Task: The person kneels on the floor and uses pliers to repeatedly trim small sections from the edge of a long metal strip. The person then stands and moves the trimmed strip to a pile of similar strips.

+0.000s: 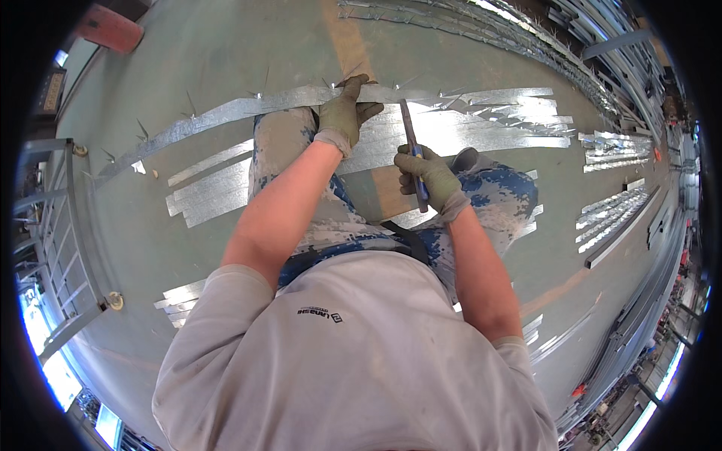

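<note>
A long, narrow silvery metal strip (226, 110) with thin spikes standing up from it curves across in front of me. My left hand (341, 119), in a greenish work glove, is closed on the strip near its middle. My right hand (431, 176), gloved alike, grips a long, slim dark tool (410, 126) with a bluish handle end; its exact kind is unclear. The tool's far tip reaches up to the strip's edge, and I cannot tell whether they touch. Beneath lie flat shiny metal strips (451, 131), some of them between my knees.
More spiked strips (451, 28) lie at the far side. Bundles of metal strips (613, 150) and long bars (632, 301) line the right. On the left stand a wheeled metal frame (64, 240) and a red cylinder (110, 28).
</note>
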A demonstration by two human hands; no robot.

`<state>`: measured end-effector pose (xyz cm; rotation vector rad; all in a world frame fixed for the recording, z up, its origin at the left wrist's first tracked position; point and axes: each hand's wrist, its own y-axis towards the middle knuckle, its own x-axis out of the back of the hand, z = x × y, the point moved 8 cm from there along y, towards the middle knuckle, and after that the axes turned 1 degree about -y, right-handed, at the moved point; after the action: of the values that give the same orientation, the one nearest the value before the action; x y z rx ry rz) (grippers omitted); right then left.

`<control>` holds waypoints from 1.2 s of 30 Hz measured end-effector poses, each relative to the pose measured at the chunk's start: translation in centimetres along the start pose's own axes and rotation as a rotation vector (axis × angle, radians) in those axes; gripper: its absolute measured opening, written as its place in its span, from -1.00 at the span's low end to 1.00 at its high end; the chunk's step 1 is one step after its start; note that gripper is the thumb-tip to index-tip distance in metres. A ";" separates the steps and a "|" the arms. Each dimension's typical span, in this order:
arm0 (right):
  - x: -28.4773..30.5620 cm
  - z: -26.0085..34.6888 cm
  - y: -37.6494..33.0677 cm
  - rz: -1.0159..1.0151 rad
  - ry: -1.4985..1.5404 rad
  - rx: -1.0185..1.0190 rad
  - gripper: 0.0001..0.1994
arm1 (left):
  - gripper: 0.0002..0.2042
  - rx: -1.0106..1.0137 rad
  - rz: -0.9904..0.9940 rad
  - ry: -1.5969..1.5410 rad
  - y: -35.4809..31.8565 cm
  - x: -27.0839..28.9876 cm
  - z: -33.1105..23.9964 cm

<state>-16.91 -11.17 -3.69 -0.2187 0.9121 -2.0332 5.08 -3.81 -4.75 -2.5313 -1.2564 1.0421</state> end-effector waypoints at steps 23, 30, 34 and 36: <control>-3.4 6.4 -1.2 -0.605 -1.503 -0.036 -0.49 | -0.69 0.081 -0.181 -0.144 1.7 1.1 2.4; -2.5 4.9 -1.7 -0.648 -1.451 -0.077 -0.46 | -0.69 0.031 -0.088 -0.049 0.8 0.0 1.4; -1.6 4.9 -1.8 -0.744 -1.535 -0.021 -0.50 | -0.66 0.043 -0.046 -0.063 1.3 0.6 1.2; -1.1 4.6 -2.2 -0.791 -1.616 -0.032 -0.49 | -0.65 0.077 -0.072 -0.108 1.3 0.9 1.4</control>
<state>-15.53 -11.93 1.34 -2.0772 -0.2664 -1.6127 5.41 -4.22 -6.72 -2.3839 -1.2969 1.2017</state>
